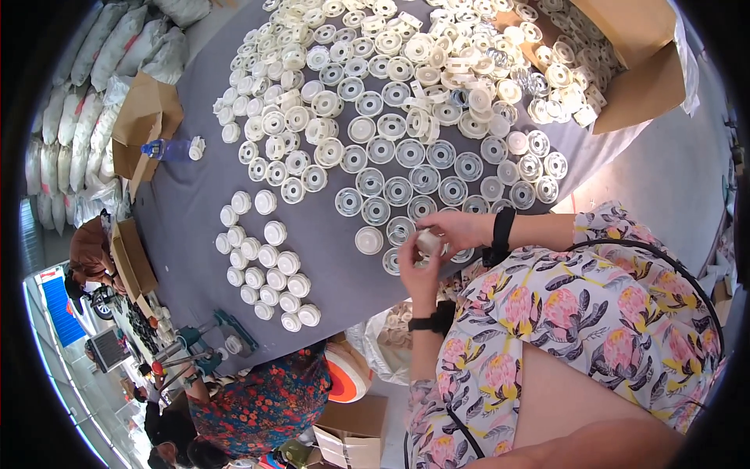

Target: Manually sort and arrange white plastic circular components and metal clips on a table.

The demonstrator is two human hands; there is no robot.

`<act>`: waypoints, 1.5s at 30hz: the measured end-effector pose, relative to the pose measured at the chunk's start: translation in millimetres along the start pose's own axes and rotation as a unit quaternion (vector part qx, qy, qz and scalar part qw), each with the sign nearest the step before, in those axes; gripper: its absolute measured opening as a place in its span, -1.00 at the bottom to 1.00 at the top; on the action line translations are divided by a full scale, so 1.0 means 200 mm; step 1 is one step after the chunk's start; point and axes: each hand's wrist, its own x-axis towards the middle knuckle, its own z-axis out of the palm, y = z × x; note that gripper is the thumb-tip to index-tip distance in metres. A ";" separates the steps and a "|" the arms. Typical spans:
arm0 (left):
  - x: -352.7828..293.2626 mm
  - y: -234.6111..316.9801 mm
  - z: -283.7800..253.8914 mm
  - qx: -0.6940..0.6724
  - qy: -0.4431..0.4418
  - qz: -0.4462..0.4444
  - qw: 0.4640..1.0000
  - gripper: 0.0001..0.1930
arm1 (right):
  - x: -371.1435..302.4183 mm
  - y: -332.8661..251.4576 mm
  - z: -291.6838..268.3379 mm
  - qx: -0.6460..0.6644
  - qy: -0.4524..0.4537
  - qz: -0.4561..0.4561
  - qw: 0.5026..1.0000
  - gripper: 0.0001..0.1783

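Near the table's edge, my left hand (419,262) and my right hand (466,228) meet around a small round off-white plastic part (428,242). Fingers of both hands are closed on it and cover much of its shape. Just left of them a white round cap (369,241) lies flat on the grey cloth. Beyond my hands spread rows of ring-shaped plastic parts (398,191) with pale rims and grey centres. Some rings lie partly under my fingers and wrists. Farther left stand white assembled round pieces (268,255) in a loose cluster.
Piles of cream plastic parts (469,59) cover the far side, by an open cardboard box (637,94). A blue-capped bottle (168,149) stands at the left edge. A co-worker in a flowered top (266,406) sits beside a green hand press (205,344). Stacked white sacks (78,117) stand behind.
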 end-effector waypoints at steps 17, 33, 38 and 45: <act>0.25 -0.09 0.02 0.351 0.015 0.087 0.932 -0.49 | -0.07 -0.04 -0.15 0.049 0.093 -0.061 0.993 -0.60; 0.10 -0.05 0.00 0.260 0.063 0.136 0.954 -0.53 | -0.23 -0.80 -0.67 -0.496 0.565 -0.474 0.459 -0.36; 0.04 -0.12 0.00 0.234 0.064 0.111 0.964 -0.58 | -0.12 -0.85 -0.72 -0.532 0.504 -0.362 0.577 -0.40; -0.02 -0.10 -0.03 0.257 0.094 0.136 0.952 -0.64 | -0.20 -0.86 -0.81 -0.325 0.497 -0.492 0.637 -0.53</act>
